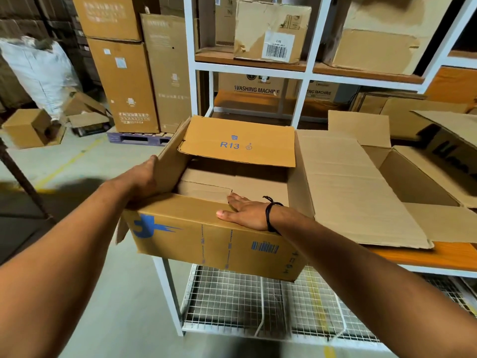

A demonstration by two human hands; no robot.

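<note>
Brown corrugated cardboard is filling most of our view: we are steadying a brown open-topped cardboard box with blue printing (196, 236) at the left corner of the orange-topped table with white metal legs (438, 257). The box is jutting out past the table's edge over the grey concrete floor (103, 280), and we cannot tell whether it is resting there or being lifted. Our left hand (142, 179) is pressing against the outside of the box's upright left side flap (170, 161). That flap is hiding the fingers, so we cannot tell whether this grip is closed or flat. Our right hand (245, 213), wearing a black thread wristband (268, 215), is lying flat on the box's near rim. Its grip is spread apart and clasping nothing, with straight fingers reaching over the rim into the box and the thumb lying along the outer wall. The far flap printed with R13 (240, 143) is leaning inward over the opening. Just beside the box on the right, a flattened pale cardboard sheet (356, 192) is lying on the table, with a second open cardboard box (413, 177) beyond it. Below the table a white wire mesh shelf (232, 301) is showing, and behind it a white metal rack (192, 60) is holding more cartons.
</note>
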